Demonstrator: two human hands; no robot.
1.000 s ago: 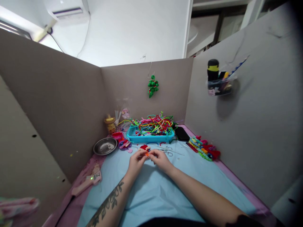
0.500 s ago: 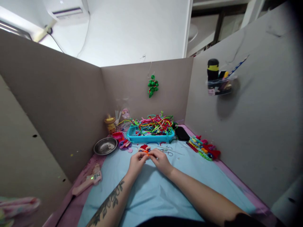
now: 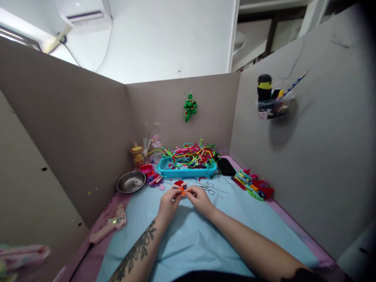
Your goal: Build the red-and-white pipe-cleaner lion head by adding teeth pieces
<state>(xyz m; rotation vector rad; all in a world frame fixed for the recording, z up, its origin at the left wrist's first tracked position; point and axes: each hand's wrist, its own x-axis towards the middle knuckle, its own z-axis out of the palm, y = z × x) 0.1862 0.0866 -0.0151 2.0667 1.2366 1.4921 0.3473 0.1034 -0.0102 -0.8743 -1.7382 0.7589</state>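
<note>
My left hand [image 3: 168, 203] and my right hand [image 3: 201, 199] meet over the light blue table cover [image 3: 188, 239], fingertips pinched together on a small orange and red pipe-cleaner piece [image 3: 181, 188]. Both hands are closed on it. Just beyond them lies a pair of scissors [image 3: 209, 189]. Behind that stands a turquoise tray [image 3: 186, 171] heaped with pipe cleaners of many colours [image 3: 190, 154].
A steel bowl [image 3: 131, 181] and a pink glue gun [image 3: 108, 228] lie at the left. Finished coloured figures [image 3: 254, 186] and a black phone [image 3: 225, 166] lie at the right. Grey partition walls close in three sides; a green ornament [image 3: 190, 107] hangs on the back one.
The hands stay joined on the small piece with only slight finger movement; my left forearm has rolled a little. Nothing else has moved.
</note>
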